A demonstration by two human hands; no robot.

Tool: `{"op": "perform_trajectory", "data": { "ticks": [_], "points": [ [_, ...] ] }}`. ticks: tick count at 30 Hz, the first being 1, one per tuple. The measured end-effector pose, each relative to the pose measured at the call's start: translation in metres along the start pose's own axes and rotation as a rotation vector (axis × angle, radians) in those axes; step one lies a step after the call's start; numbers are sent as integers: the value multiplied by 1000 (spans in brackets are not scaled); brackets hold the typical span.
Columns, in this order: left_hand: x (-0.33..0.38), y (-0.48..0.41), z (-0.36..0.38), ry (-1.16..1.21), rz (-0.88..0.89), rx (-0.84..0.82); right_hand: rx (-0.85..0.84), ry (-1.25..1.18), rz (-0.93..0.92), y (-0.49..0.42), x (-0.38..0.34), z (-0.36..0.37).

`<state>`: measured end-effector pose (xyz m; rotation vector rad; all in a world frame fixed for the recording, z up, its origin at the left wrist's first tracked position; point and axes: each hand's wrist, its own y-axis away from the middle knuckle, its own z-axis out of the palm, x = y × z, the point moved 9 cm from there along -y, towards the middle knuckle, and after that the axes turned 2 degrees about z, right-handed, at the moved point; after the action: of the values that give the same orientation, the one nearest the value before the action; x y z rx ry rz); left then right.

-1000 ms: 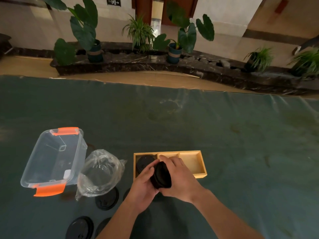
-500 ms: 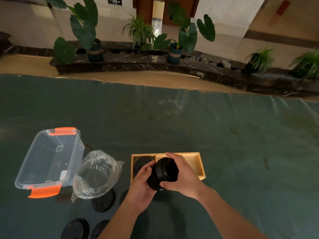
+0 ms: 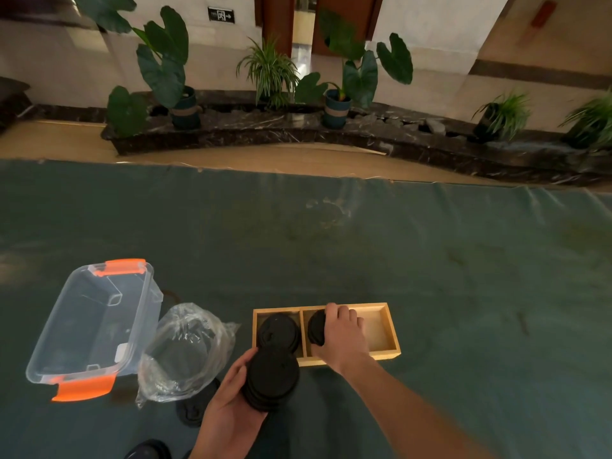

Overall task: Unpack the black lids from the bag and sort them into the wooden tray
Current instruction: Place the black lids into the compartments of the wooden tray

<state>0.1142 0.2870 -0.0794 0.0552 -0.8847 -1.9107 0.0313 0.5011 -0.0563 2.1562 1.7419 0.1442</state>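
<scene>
The wooden tray [image 3: 387,352] lies on the green table in front of me, with black lids [image 3: 278,331] in its left compartment. My right hand [image 3: 342,336] reaches into the middle compartment, gripping a black lid [image 3: 316,327] on edge. Just in front of the tray, my left hand [image 3: 228,405] holds a stack of black lids [image 3: 273,376]. The clear plastic bag [image 3: 185,349] sits left of the tray, crumpled and open. More loose black lids [image 3: 193,409] lie on the table under and in front of the bag.
A clear plastic box with orange clasps [image 3: 96,326] stands at the left beside the bag. The green table cover [image 3: 331,246] stretches far ahead and to the right. Potted plants [image 3: 334,91] line a stone ledge beyond the table.
The stack held between both hands has split. My right hand moved forward into the tray's middle compartment with a lid, while my left hand kept the rest of the stack in front of the tray.
</scene>
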Motion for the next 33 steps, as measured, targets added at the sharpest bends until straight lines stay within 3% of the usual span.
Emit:
{"op": "perform_trajectory", "data": {
  "ticks": [2, 7, 16, 18, 20, 22, 23, 25, 29, 33],
  "points": [
    [-2, -2, -13, 63, 46, 7, 21, 48, 8, -4, -5, 7],
    [-4, 3, 3, 45, -4, -197, 0, 154, -3, -10, -8, 17],
    [3, 12, 30, -33, 0, -127, -29, 148, -33, -4, -3, 8],
    [0, 12, 39, -50, 6, -126, 56, -18, -16, 8, 0, -12],
    [-7, 10, 47, -70, -8, -120, 72, -455, 37, 31, 9, -37],
    [-16, 7, 58, -73, -29, -118, -143, -939, 74, 57, 7, -37],
    [-22, 6, 64, -81, -44, -123, -251, -1056, 62, 70, 2, -34],
    [-37, 1, 72, -88, -79, -133, -295, -1007, -4, 86, 2, -28],
    [-70, -10, 87, -113, -146, -163, -172, -790, -12, 86, 27, -15],
    [-96, -26, 102, -292, -173, -142, -73, -900, 63, 79, 67, -15]
  ]
}}
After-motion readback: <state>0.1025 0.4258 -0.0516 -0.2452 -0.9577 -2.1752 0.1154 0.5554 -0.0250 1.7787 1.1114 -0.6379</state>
